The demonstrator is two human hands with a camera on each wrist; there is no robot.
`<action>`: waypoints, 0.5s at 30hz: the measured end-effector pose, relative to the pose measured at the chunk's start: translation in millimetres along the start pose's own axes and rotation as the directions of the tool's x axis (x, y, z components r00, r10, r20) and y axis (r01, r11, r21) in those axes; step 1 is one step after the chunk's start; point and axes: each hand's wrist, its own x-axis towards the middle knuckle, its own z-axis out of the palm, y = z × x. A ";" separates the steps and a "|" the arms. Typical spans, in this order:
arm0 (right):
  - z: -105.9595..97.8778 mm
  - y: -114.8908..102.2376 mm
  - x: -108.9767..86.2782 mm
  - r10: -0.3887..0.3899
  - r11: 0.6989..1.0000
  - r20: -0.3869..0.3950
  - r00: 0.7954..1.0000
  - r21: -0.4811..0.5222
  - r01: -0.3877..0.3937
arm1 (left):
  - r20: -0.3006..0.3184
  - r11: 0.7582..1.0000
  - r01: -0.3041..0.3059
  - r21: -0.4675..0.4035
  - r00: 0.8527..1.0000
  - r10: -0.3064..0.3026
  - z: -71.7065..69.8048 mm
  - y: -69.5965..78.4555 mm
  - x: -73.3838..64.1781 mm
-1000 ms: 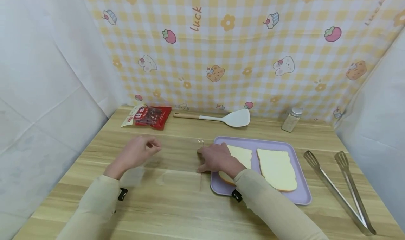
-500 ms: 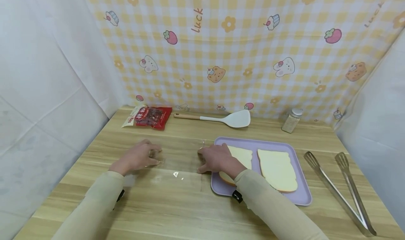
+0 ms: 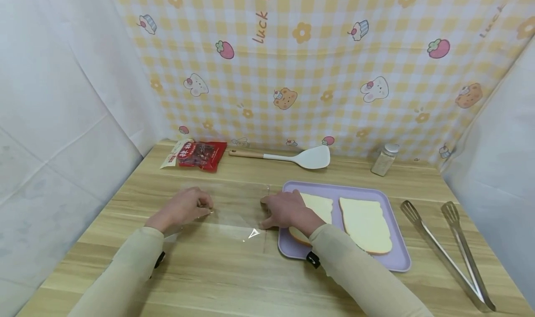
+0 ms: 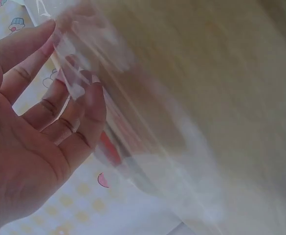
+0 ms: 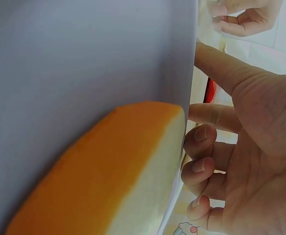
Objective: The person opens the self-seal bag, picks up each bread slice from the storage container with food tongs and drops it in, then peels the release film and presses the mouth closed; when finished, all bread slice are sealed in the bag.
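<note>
A sheet of clear plastic film lies on the wooden table, showing mainly by its glare and faint edges. My left hand pinches its left part between thumb and fingers; the left wrist view shows the film raised and creased at the fingertips. At the film's right edge, my right hand presses down with thumb and index finger spread apart. That hand overlaps the lilac tray and partly hides the left bread slice. A second bread slice lies beside it on the tray.
A red snack packet and a white spatula with a wooden handle lie at the back. A glass shaker jar stands at the back right. Steel tongs lie spread right of the tray. A checked cloth hangs behind.
My left hand has come down slightly and taken hold of the film, and the glare on the film has shifted right. My right hand has stayed in place.
</note>
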 end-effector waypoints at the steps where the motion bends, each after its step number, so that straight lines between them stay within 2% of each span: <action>1: -0.2 -0.3 -0.3 0.001 1.000 0.000 1.000 -0.001 -0.001 | -0.003 1.000 0.003 0.003 1.000 -0.003 0.1 0.4 -0.1; 9: -1.1 -1.0 -1.1 0.018 1.000 0.009 1.000 0.001 -0.018 | -0.024 1.000 -0.015 0.014 1.000 0.015 1.4 4.0 1.2; 15: 0.1 -1.2 -0.8 0.023 1.000 0.003 1.000 0.005 -0.023 | -0.020 0.998 -0.004 0.065 1.000 0.005 2.2 5.7 3.6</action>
